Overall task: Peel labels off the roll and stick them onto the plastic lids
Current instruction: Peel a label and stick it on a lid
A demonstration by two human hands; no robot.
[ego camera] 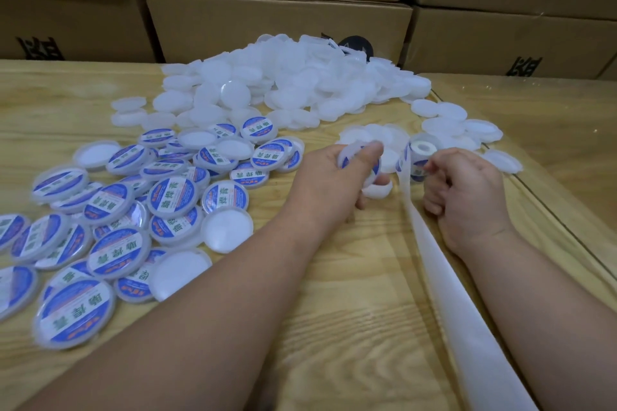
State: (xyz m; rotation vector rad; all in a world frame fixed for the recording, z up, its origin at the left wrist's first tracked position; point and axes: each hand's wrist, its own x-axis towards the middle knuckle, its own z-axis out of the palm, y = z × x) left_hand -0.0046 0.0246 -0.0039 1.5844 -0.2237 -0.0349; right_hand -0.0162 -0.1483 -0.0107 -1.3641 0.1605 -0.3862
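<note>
Plastic lids (pixel 290 77) lie heaped, plain and white, at the far side of a wooden table (pixel 350 310), with stacked cardboard boxes (pixel 277 20) rising just behind the pile. A person's left hand (pixel 337 173) grips one lid (pixel 359 162) above the tabletop, the thumb pressed across its top face and the fingers curled beneath; a sliver of blue label shows at the lid's edge, though blur hides how fully it is stuck down. Just below that hand another plain lid (pixel 377 190) rests on the table. The right hand (pixel 464 190) is curled, its fingertips pinching at the label roll (pixel 421 157), which stands near the hand among scattered plain lids; exactly what the fingertips hold there is too small to tell. From the roll a long strip of white backing paper (pixel 467 310) trails toward the viewer, passing between the two forearms and running off the bottom edge. To the left, a spread of labelled lids (pixel 110 220) covers the table, most face up with round blue-and-white labels bearing green characters, a few turned over to show their white undersides.
</note>
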